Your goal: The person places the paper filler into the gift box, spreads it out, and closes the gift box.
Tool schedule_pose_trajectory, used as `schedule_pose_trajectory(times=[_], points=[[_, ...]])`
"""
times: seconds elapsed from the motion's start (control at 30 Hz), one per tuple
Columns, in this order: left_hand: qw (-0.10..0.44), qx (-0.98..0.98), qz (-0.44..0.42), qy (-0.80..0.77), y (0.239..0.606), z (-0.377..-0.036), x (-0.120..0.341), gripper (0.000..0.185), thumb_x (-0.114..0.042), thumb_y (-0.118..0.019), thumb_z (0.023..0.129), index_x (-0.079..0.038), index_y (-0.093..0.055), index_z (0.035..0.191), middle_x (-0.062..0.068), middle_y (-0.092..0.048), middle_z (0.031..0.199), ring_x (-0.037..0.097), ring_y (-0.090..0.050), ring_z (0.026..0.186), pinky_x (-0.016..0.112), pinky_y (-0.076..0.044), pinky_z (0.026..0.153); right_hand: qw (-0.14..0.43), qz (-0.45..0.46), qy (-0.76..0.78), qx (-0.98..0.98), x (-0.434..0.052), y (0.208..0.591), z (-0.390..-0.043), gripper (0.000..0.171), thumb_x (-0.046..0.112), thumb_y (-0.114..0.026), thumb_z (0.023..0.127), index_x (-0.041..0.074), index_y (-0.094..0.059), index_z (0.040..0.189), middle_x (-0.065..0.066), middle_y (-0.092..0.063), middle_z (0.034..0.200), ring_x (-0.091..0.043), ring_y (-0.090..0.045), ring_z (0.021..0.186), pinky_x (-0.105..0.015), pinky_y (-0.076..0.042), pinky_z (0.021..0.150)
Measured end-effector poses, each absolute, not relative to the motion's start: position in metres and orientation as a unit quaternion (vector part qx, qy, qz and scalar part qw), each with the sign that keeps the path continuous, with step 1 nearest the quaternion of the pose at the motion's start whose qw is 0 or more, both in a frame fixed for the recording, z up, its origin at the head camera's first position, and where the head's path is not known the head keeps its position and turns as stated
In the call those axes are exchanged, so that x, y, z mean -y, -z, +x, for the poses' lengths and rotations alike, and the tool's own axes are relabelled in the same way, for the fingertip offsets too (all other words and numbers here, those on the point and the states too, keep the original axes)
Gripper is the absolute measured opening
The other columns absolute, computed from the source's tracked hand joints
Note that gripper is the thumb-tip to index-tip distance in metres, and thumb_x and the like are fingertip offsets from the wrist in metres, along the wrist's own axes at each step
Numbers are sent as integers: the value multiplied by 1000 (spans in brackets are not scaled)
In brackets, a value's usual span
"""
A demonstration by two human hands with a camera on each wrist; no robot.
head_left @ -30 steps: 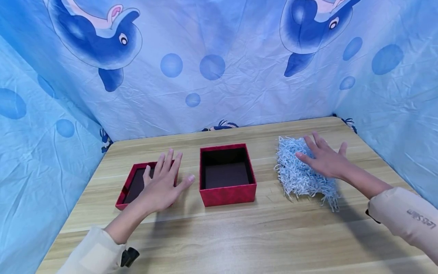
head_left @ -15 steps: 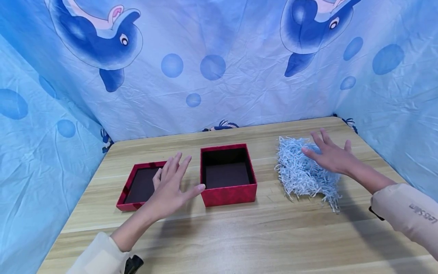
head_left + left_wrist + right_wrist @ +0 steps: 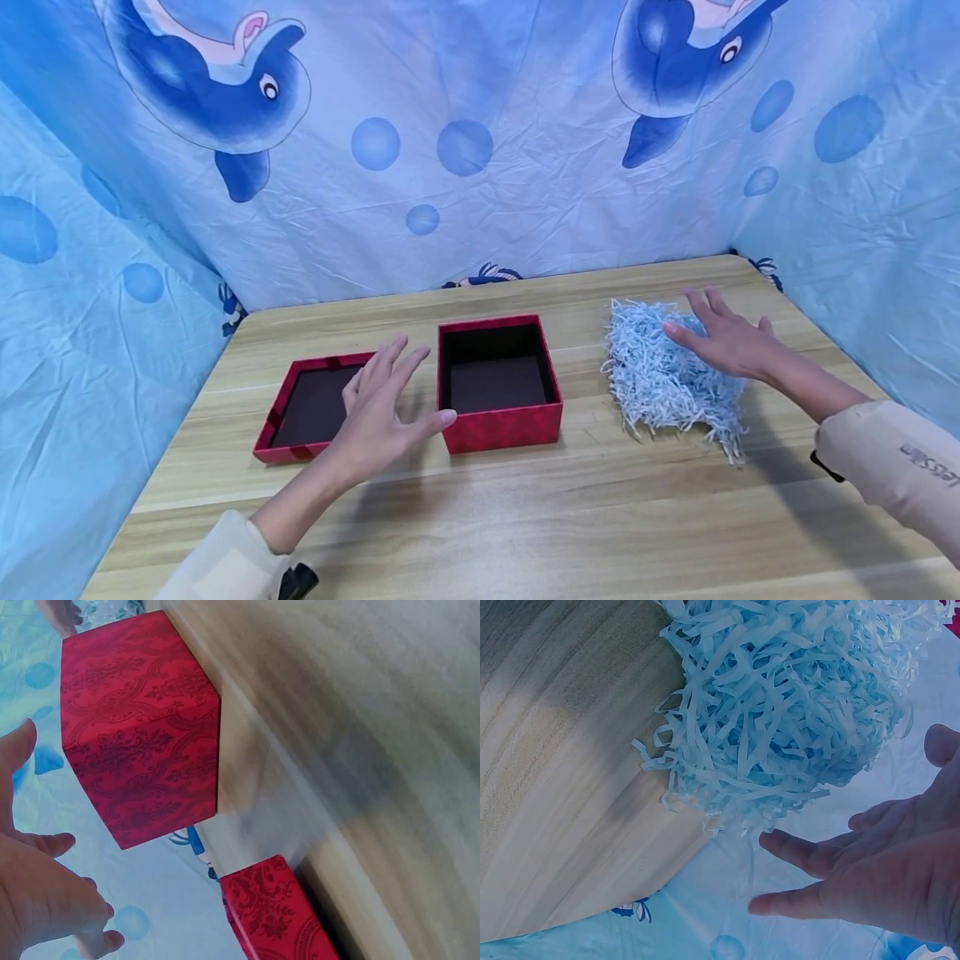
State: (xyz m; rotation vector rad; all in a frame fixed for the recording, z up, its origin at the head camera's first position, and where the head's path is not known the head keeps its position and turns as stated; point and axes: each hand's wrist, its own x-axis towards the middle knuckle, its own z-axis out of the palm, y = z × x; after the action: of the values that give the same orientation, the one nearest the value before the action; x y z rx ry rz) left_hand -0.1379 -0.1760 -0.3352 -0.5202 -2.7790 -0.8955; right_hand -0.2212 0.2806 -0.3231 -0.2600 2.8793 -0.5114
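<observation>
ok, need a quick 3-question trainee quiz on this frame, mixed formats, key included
1. True or false: the red box has something in it.
2. Which thing is the right hand over? A) lid B) shredded paper C) red box
3. Fill in: the lid lies open side ___ on the table.

Key:
1. False: only its dark bottom shows.
2. B, the blue shredded paper; fingers spread.
3. Up. The left hand is beside it, holding nothing.

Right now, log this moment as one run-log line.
left hand: open, beside red box | right hand: open, over blue paper shreds | lid: on table
</observation>
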Motion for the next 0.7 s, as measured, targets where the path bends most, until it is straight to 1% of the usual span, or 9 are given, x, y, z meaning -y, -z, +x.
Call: schedule_pose_trajectory(times=[0.13, 0.27, 0.37, 0.5, 0.57, 0.63, 0.7], points=[[75, 925, -173, 329, 339, -137, 174, 83, -53, -73, 78, -27, -37, 148, 2, -18, 158, 33, -12, 144, 64, -7, 105, 106, -90, 179, -974, -280, 324, -222, 88, 61, -28, 98, 4, 12, 151, -35, 15, 151, -69, -7, 127, -84, -4, 89], [55, 916, -168, 360, 342, -137, 172, 80, -50, -74, 79, -28, -38, 147, 2, -21, 157, 34, -13, 143, 66, -9, 105, 102, -101, 187, -972, -281, 325, -223, 87, 59, -31, 99, 3, 11, 151, -38, 14, 150, -71, -5, 125, -82, -13, 90], [40, 907, -165, 385, 345, -139, 170, 77, -47, -75, 80, -29, -40, 146, 3, -23, 156, 33, -15, 143, 68, -9, 105, 98, -107, 199, -969, -282, 326, -223, 88, 57, -35, 99, 3, 9, 152, -39, 13, 149, -72, -3, 125, -81, -13, 92], [20, 898, -157, 410, 349, -140, 168, 74, -45, -74, 81, -29, -41, 145, 4, -26, 154, 32, -19, 141, 72, -10, 104, 90, -117, 206, -967, -282, 325, -223, 87, 55, -39, 98, 3, 3, 153, -39, 9, 150, -69, -2, 128, -80, -12, 94], [8, 896, -150, 417, 350, -141, 167, 73, -45, -74, 82, -29, -40, 145, 4, -26, 154, 32, -19, 141, 74, -9, 103, 87, -123, 206, -967, -281, 325, -223, 86, 54, -42, 98, 4, 1, 153, -40, 7, 150, -68, -2, 129, -80, -13, 94], [-4, 894, -145, 424, 351, -142, 167, 73, -45, -73, 82, -30, -40, 145, 3, -25, 154, 32, -18, 142, 75, -10, 102, 86, -126, 201, -968, -281, 326, -223, 86, 55, -43, 97, 6, 0, 154, -40, 4, 150, -68, -4, 129, -81, -14, 93], [-15, 891, -142, 432, 352, -143, 167, 72, -46, -72, 83, -31, -39, 145, 3, -25, 154, 31, -18, 142, 74, -15, 103, 85, -128, 198, -968, -281, 326, -224, 87, 55, -45, 97, 7, 0, 154, -41, 2, 150, -68, -6, 129, -81, -15, 92]])
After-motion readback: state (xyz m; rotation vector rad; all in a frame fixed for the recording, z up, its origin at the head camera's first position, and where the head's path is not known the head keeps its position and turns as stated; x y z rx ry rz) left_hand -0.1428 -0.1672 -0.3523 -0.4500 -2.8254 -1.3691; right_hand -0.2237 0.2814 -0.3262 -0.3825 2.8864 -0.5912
